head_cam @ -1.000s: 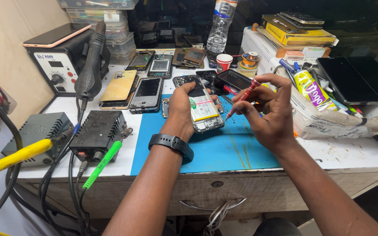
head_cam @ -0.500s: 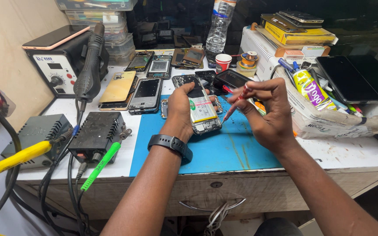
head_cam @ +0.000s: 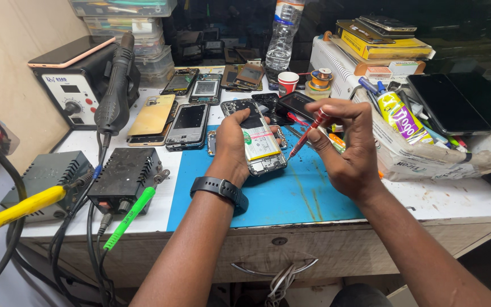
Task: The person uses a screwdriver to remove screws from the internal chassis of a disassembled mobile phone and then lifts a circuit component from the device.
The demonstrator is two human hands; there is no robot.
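My left hand [head_cam: 231, 142] grips an opened phone [head_cam: 259, 142] with its back cover off, battery and circuit board showing, held just above a blue work mat [head_cam: 291, 193]. A black watch sits on that wrist. My right hand [head_cam: 345, 148] holds a thin red screwdriver [head_cam: 308, 132] between fingers and thumb. The tool slants down to the left, its tip close to the phone's right edge.
Several dismantled phones [head_cam: 188, 122] lie behind the mat. A hot-air station [head_cam: 78, 94] and two small black boxes [head_cam: 123, 177] with cables stand at left. A water bottle [head_cam: 282, 37], red cup [head_cam: 288, 82], solder reel [head_cam: 320, 79], glue tube [head_cam: 400, 116] and stacked boxes crowd the back and right.
My right hand has lifted slightly and drawn the screwdriver a little away from the phone. The left hand and phone have stayed almost still.
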